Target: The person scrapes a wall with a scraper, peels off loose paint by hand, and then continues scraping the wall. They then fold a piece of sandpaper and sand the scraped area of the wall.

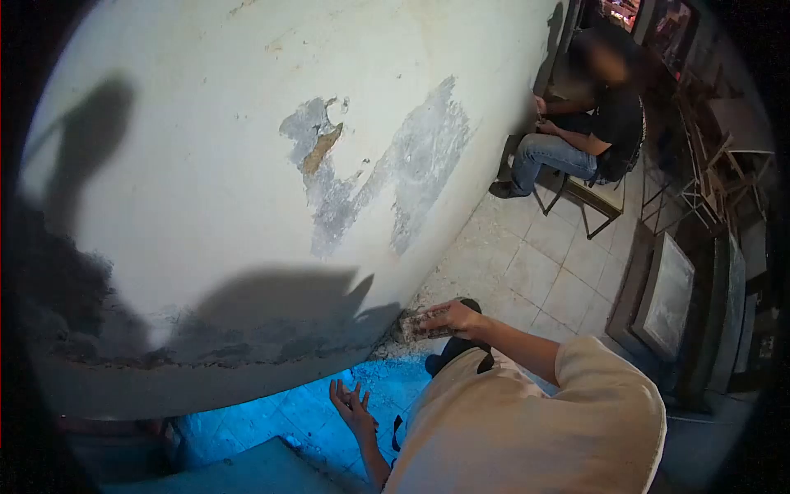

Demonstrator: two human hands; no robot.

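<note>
My right hand [457, 317] is closed around a small flat block [414, 325], speckled grey and brown. The block is held low, close to the foot of the pale wall [206, 181]; its exact kind I cannot tell. Lower in the view, my left hand [354, 409] hangs beside the wall with its fingers apart and nothing in them. Above the hands, the wall shows bare grey patches [432, 165] where the paint is gone, and a brown chipped spot [322, 149]. A rough dark band [239, 350] runs along its lower part.
A person [613, 123] sits on a stool [599, 196] by the wall's far end. Framed panels [665, 288] and stacked wooden furniture [716, 165] stand along the right. Debris lies on the tiled floor [539, 267] near the wall. Blue light falls on the floor below.
</note>
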